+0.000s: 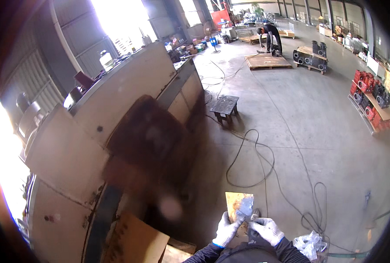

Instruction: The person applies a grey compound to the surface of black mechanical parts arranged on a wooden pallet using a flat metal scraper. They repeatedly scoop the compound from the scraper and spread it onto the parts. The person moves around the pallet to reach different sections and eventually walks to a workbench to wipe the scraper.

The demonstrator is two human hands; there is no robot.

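My left hand [226, 230], in a white knit glove, grips the lower left edge of a flat yellowish board [233, 199]. Blue-grey paste [245, 205] and brownish stains are smeared over its face. My right hand [270, 230], gloved alike, is closed at the board's lower right. Its fingers pinch something small and pale that I cannot make out. Both hands are close together in front of my body, above the concrete floor.
A large pale machine casting [129, 74] with a dark, blurred opening fills the left. Cables [271, 166] loop over the floor near a low stool [225, 105]. Crumpled clear plastic [310, 243] lies by my right arm. Farther off, a person [271, 37] bends over a wooden pallet [268, 62]; red and black castings [370, 94] stand right.
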